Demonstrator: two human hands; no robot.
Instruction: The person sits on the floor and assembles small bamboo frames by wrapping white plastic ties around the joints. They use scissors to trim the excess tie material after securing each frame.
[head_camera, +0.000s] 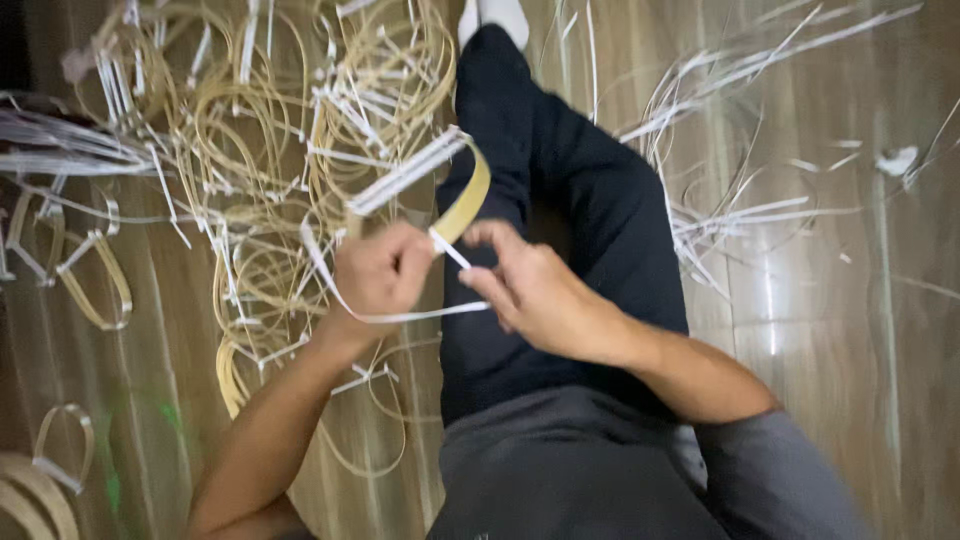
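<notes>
My left hand (380, 272) is closed around a tan bamboo strip loop (466, 198) bound with white plastic strips (405, 172). My right hand (530, 285) pinches a thin white strip (450, 250) where it meets the loop, right beside the left hand. A longer white strip (420, 315) curves under both hands. Both hands hover over my dark trouser leg (580, 200). The frame is motion-blurred.
A big pile of tan loops with white ties (270, 130) lies on the wooden floor to the left. Loose white strips (740, 190) are scattered on the right. More loops (60, 450) lie at the lower left. A white sock (495, 15) shows at the top.
</notes>
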